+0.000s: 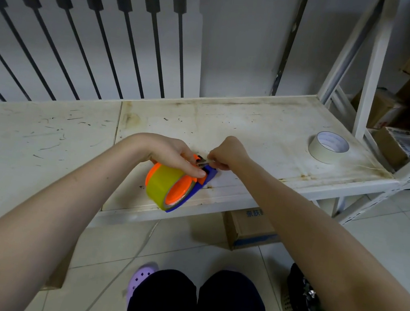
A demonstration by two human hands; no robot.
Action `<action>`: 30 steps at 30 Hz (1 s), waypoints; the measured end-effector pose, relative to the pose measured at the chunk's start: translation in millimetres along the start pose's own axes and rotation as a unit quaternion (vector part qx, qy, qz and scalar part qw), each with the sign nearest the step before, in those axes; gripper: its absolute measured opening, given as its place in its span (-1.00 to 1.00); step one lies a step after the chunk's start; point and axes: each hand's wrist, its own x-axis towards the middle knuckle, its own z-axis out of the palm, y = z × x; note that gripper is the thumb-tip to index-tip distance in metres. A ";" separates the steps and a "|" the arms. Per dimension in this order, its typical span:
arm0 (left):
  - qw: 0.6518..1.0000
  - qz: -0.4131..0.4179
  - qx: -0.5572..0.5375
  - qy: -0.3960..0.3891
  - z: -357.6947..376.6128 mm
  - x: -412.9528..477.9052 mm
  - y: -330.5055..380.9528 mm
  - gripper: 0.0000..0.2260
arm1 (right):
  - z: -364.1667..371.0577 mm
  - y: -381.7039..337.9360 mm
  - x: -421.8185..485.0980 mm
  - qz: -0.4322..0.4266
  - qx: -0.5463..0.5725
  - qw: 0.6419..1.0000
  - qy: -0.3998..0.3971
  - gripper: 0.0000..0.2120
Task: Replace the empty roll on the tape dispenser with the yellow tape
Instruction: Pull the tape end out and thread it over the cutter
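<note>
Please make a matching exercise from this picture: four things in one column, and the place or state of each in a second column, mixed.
Things:
1. yellow tape roll
2. empty white cardboard roll
3. blue cardboard box
4. left hand

Places or states:
A. on the floor under the shelf
B. lying flat, far right of the white shelf
C. mounted on the orange and blue dispenser
D. resting on top of the dispenser

Pairs: 1-C, 2-B, 3-A, 4-D

Both bare arms reach forward and meet over the tape dispenser (195, 180). The left hand (172, 155) lies on top of it, palm down, with the fingers curled over its top. The right hand (227, 153) is just past its far end, closed in a small fist, fingertips pinched together there
</note>
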 end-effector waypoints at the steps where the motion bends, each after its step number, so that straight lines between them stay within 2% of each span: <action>1: 1.000 -0.003 0.004 0.000 0.0 0.3 0.1 -0.52 | 1.1 1.0 2.5 -0.002 0.006 1.000 0.002 -0.70; 4: 1.000 -0.010 0.011 0.007 -0.2 1.3 -0.8 -0.49 | 3.3 4.7 6.4 -0.010 0.041 0.999 0.010 -0.74; 6: 1.000 -0.012 0.010 0.011 0.2 1.5 -1.1 -0.50 | 5.6 7.1 5.8 -0.022 0.053 0.998 0.017 -0.83; 10: 0.999 -0.016 0.021 0.020 2.1 2.3 0.7 -0.52 | 11.9 13.7 5.0 -0.046 0.082 0.995 0.027 -0.71; 14: 0.998 -0.017 0.045 0.036 6.0 1.4 7.7 -0.50 | 13.7 16.9 5.1 -0.063 0.081 0.994 0.028 -0.79; 17: 0.994 0.007 0.074 0.077 11.3 0.6 11.1 -0.45 | 16.9 19.6 5.0 -0.078 0.071 0.994 0.041 -0.76; 20: 0.990 0.029 0.108 0.088 14.6 1.2 10.8 -0.43 | 17.4 20.7 4.7 -0.074 0.080 0.993 0.044 -0.75; 25: 0.986 0.003 0.151 0.074 15.4 2.4 14.6 -0.44 | 15.7 19.3 7.0 -0.053 0.107 0.992 0.035 -0.75; 28: 0.984 -0.001 0.163 0.070 16.3 3.5 17.0 -0.42 | 14.0 18.2 7.9 -0.042 0.120 0.991 0.040 -0.82; 30: 0.986 0.001 0.153 0.070 16.4 3.2 17.1 -0.41 | 14.0 19.8 9.2 -0.034 0.124 0.990 0.051 -0.75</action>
